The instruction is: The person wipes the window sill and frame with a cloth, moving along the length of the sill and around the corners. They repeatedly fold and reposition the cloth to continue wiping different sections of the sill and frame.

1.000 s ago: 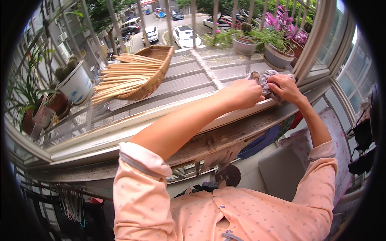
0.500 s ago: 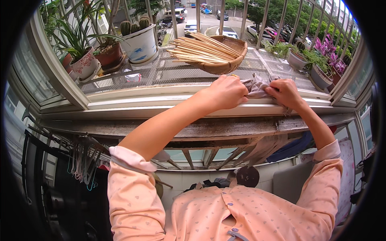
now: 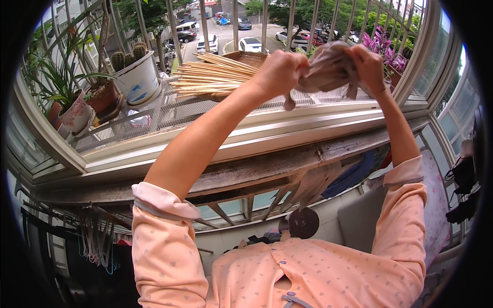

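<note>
Head view, looking down and out over a window ledge. Left hand (image 3: 280, 69) raised above the sill, fingers clenched on one end of a crumpled grey-brown cloth (image 3: 326, 69). Right hand (image 3: 367, 64) up at the same height, fingers closed on the other end of the same cloth. Cloth bunched between both hands, held in the air above the wire-mesh shelf (image 3: 169, 110) outside the window, a short tail hanging below the left hand. Both forearms bare, rolled peach sleeves (image 3: 164, 205) with small grey dots at the elbows, matching buttoned shirt at the lower edge.

Behind the left hand, a bundle of thin bamboo sticks (image 3: 213, 79) lying across a shallow woven basket (image 3: 246, 57) on the mesh. Further to the left, a white pot with small cacti (image 3: 134, 77), tilted toward the railing, then a brown pot (image 3: 102, 97) and a patterned white pot with long green leaves (image 3: 74, 113). To the right, beyond the right hand, a plant with purple leaves (image 3: 382, 43). Vertical railing bars (image 3: 205, 25) closing the shelf, parked cars (image 3: 251, 45) on the street beyond.

Below the white window frame (image 3: 287, 131), a worn wooden ledge (image 3: 277, 167). At lower left, wire hangers (image 3: 95, 241) in a cluster.
</note>
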{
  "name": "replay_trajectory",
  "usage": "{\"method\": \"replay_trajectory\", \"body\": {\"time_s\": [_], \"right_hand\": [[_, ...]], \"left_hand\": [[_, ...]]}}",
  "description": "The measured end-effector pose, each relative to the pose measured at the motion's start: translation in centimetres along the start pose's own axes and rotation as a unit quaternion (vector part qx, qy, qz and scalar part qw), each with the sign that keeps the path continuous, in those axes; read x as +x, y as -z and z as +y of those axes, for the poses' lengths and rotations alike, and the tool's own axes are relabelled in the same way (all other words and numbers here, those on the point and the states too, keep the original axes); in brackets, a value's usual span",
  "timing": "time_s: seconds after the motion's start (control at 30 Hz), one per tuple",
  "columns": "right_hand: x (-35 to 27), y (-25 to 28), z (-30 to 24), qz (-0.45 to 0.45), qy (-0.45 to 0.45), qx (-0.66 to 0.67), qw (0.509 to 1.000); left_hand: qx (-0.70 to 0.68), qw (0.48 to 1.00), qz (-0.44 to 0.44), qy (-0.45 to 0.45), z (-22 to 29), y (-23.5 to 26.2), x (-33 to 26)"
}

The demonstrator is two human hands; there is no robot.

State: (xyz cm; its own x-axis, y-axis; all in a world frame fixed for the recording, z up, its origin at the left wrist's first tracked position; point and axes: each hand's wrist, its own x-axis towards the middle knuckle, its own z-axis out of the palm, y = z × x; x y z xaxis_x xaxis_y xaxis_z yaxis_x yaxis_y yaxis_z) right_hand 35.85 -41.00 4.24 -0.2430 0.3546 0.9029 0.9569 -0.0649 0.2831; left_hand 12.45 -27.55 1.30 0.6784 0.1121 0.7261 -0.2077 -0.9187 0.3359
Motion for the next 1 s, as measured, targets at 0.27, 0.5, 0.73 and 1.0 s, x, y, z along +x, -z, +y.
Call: {"method": "replay_trajectory", "body": {"time_s": [0.27,0.5,0.73,1.0], "right_hand": [[0.9,1.6,-2.8,-0.077,-0.173,0.253,0.949],[-4.0,-2.4,-12.3,-0.367,0.005,0.334,0.868],[-0.8,-3.2,-20.4,-0.361,0.111,0.370,0.849],[6.2,-10.9,-37.7,-0.361,0.191,0.466,0.785]], "left_hand": [[0.072,0.994,0.070,-0.045,1.8,6.1,-4.1],[0.230,0.956,-0.181,-0.017,0.9,8.9,-14.4],[0.274,0.950,-0.148,-0.019,-1.1,15.5,-21.6],[0.515,0.819,-0.202,0.151,0.2,30.0,-32.3]]}}
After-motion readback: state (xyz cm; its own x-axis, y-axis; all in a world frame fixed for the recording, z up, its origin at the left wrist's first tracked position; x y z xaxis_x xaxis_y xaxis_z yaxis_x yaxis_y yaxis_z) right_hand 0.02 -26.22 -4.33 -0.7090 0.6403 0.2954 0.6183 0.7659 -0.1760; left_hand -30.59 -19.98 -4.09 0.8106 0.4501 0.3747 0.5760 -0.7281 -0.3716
